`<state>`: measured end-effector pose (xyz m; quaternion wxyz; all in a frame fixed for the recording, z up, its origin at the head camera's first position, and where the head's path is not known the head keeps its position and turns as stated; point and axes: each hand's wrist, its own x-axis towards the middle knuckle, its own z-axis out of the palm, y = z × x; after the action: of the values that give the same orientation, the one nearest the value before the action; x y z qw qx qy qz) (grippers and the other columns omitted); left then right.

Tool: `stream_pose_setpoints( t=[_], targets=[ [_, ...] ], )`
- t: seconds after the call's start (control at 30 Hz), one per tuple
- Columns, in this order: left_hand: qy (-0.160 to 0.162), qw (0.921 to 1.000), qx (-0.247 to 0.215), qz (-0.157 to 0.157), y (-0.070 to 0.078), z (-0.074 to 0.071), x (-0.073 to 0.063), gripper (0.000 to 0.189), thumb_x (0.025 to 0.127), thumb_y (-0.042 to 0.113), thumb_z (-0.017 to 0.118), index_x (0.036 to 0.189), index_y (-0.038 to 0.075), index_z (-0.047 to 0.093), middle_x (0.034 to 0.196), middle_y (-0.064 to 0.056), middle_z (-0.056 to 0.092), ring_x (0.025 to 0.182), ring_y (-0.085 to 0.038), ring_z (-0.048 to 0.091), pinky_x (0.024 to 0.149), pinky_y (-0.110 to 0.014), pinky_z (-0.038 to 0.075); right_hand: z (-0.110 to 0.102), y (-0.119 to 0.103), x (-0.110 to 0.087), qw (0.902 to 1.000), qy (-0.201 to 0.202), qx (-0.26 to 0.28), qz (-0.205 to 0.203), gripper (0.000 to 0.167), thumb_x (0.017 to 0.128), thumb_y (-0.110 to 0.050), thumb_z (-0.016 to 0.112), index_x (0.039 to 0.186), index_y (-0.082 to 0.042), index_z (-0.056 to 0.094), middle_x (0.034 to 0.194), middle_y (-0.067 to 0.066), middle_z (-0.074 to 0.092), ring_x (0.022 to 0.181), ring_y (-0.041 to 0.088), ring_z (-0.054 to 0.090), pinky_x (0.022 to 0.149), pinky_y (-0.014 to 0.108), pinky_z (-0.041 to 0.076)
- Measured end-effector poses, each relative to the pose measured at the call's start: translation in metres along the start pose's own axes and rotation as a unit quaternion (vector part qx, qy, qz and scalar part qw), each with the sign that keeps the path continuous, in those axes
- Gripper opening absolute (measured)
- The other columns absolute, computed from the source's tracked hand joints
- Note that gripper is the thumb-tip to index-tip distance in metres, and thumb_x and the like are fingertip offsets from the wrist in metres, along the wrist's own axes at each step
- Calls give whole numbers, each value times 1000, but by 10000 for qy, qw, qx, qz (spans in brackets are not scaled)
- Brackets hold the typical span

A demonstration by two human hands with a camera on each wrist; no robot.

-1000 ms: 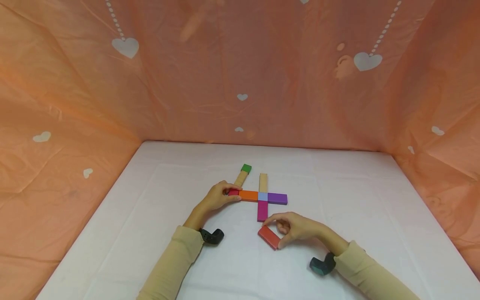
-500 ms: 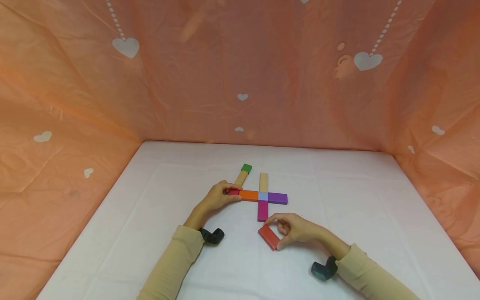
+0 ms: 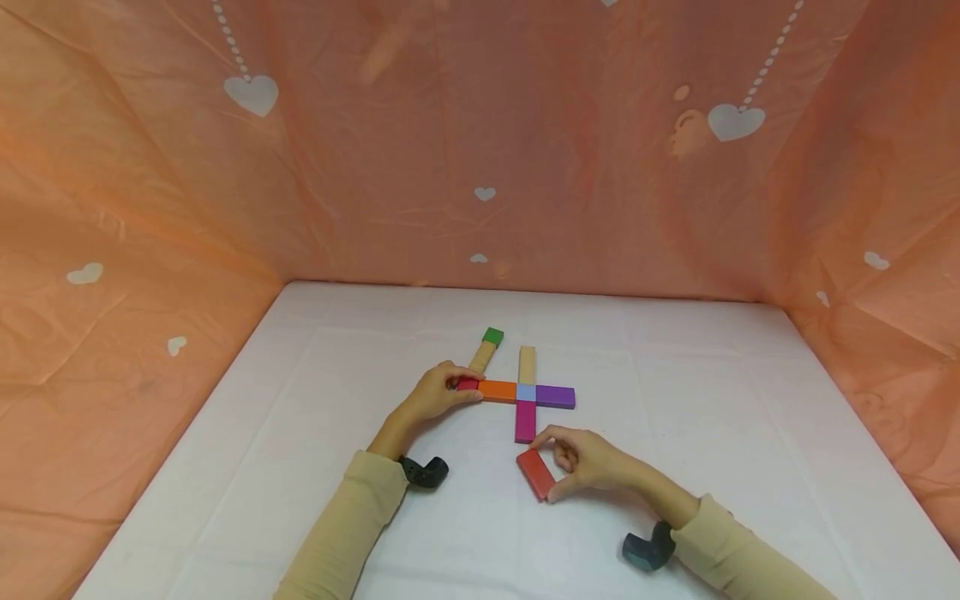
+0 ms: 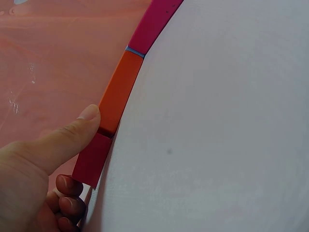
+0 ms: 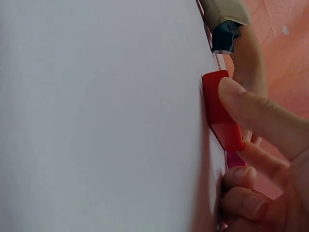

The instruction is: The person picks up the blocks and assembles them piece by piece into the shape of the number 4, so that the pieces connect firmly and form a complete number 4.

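Note:
My left hand (image 3: 435,393) holds a small crimson block (image 4: 91,159) between thumb and fingers, at the left end of a flat row of wooden blocks. That row continues with an orange block (image 3: 497,391), a light blue block (image 3: 526,392) and a purple block (image 3: 555,397). From the light blue one a magenta block (image 3: 525,422) extends nearward and a plain wood block (image 3: 527,365) farther away. Just in front of the magenta block, my right hand (image 3: 596,460) pinches a red block (image 3: 536,474) by its two ends. That block lies at a slant.
A slanted plain wood piece (image 3: 482,357) topped by a green block (image 3: 492,337) runs away from the crimson block. White cloth (image 3: 712,400) covers the table. Orange curtains with hearts (image 3: 480,125) enclose its back and sides.
The red block has turned a little, its near end swinging left. My right thumb has moved left with it, while the left hand and the joined blocks stay put.

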<state>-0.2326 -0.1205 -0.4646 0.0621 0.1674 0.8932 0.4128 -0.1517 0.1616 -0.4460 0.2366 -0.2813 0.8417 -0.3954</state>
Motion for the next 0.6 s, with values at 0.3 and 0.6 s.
stream_pose_setpoints(
  t=[0.3, 0.6],
  targets=[
    [25, 10000, 16, 94, -1, 0, 0, 31, 83, 23, 75, 112, 11, 72, 81, -6, 49, 78, -14, 42, 68, -22, 31, 8, 3, -2, 9986, 358, -364, -129, 56, 72, -26, 84, 118, -11, 57, 68, -5, 43, 59, -2, 36, 57, 16, 30],
    [24, 10000, 2, 84, -1, 0, 0, 31, 83, 22, 75, 112, 11, 72, 82, -6, 50, 79, -14, 42, 68, -22, 31, 0, 10, -2, 9984, 83, 306, -469, 55, 76, -20, 82, 122, -5, 56, 73, 12, 47, 61, 2, 40, 56, 16, 34]
  ],
)
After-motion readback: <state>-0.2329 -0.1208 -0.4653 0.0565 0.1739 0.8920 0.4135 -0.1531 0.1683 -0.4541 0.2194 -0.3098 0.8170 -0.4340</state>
